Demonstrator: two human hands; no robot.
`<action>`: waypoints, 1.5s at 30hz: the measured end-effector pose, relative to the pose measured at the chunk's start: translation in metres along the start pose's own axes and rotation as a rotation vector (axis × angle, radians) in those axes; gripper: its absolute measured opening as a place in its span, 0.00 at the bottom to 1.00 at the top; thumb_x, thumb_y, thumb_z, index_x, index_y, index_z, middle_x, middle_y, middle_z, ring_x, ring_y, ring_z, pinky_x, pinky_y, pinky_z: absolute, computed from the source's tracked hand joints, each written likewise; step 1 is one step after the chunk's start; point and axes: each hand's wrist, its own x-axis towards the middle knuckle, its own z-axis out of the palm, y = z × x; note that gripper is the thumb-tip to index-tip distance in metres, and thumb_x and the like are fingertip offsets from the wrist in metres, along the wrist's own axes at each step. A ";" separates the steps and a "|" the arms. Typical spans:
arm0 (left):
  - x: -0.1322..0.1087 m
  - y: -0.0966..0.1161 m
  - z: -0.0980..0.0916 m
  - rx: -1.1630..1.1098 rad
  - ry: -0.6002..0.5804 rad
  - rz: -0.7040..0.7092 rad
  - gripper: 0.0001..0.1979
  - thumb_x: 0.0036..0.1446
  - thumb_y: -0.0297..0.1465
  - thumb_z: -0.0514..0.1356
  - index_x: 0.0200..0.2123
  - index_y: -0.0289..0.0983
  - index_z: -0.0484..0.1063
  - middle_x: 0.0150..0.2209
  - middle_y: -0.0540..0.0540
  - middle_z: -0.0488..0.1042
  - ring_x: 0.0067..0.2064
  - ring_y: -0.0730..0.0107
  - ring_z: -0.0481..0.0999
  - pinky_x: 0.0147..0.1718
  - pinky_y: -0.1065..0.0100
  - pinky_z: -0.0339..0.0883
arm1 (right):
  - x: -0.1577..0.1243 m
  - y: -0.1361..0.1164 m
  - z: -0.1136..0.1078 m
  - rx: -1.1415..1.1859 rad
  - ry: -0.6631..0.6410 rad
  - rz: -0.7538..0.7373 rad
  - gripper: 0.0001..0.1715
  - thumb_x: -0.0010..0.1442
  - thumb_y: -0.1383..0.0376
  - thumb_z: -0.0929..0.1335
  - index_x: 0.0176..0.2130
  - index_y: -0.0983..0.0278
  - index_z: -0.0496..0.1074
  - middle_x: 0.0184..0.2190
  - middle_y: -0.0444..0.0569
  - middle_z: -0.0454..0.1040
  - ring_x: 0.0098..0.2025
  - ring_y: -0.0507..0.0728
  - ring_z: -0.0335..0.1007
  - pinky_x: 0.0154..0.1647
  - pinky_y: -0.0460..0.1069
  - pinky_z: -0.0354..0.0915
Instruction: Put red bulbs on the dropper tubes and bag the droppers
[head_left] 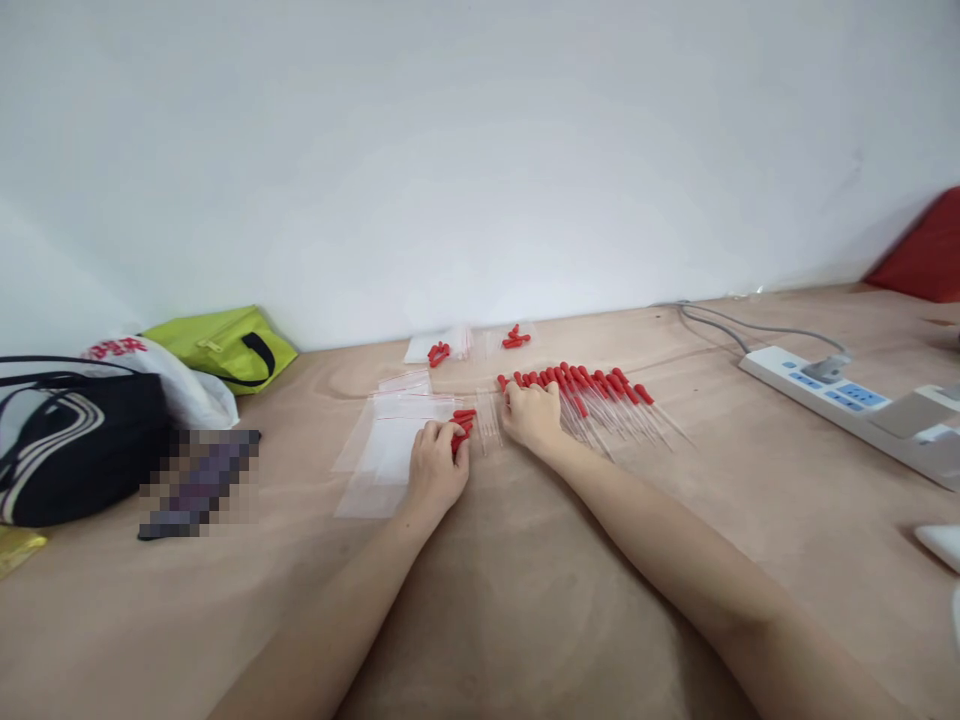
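My left hand (436, 466) lies on the wooden table (525, 600) with its fingers curled round a few red-bulbed glass droppers (463, 422), next to a stack of clear zip bags (379, 450). My right hand (532, 412) rests with bent fingers on the left end of a row of several red-bulbed droppers (600, 392); whether it grips one is hidden. Two small filled bags with red bulbs (480, 342) sit farther back near the wall.
At the left stand a black bag (67, 440), a white plastic bag (176, 385) and a lime-green pouch (225, 345). A white power strip (840, 395) with a grey cable lies at the right. A red object (926, 250) is in the far right corner.
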 end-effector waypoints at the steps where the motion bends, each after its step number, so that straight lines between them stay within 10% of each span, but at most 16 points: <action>1: 0.000 -0.001 0.002 -0.025 0.017 0.015 0.04 0.50 0.26 0.55 0.32 0.37 0.67 0.32 0.45 0.65 0.36 0.62 0.67 0.38 0.61 0.64 | 0.000 0.001 0.000 -0.002 0.003 -0.006 0.13 0.55 0.66 0.58 0.38 0.66 0.68 0.32 0.55 0.74 0.37 0.60 0.67 0.38 0.54 0.43; 29: -0.001 -0.002 -0.001 -0.067 0.097 0.163 0.09 0.58 0.30 0.49 0.34 0.35 0.68 0.33 0.43 0.66 0.36 0.63 0.67 0.37 0.63 0.64 | -0.019 -0.016 -0.011 0.056 -0.067 0.055 0.14 0.54 0.64 0.59 0.33 0.69 0.70 0.29 0.58 0.74 0.32 0.60 0.69 0.42 0.56 0.46; 45: -0.009 0.017 -0.012 -0.179 -0.051 0.369 0.10 0.60 0.31 0.49 0.40 0.39 0.69 0.37 0.47 0.76 0.39 0.67 0.71 0.46 0.58 0.54 | -0.079 0.059 -0.011 0.358 0.169 -0.506 0.13 0.60 0.68 0.58 0.43 0.65 0.65 0.34 0.50 0.73 0.34 0.53 0.66 0.40 0.50 0.49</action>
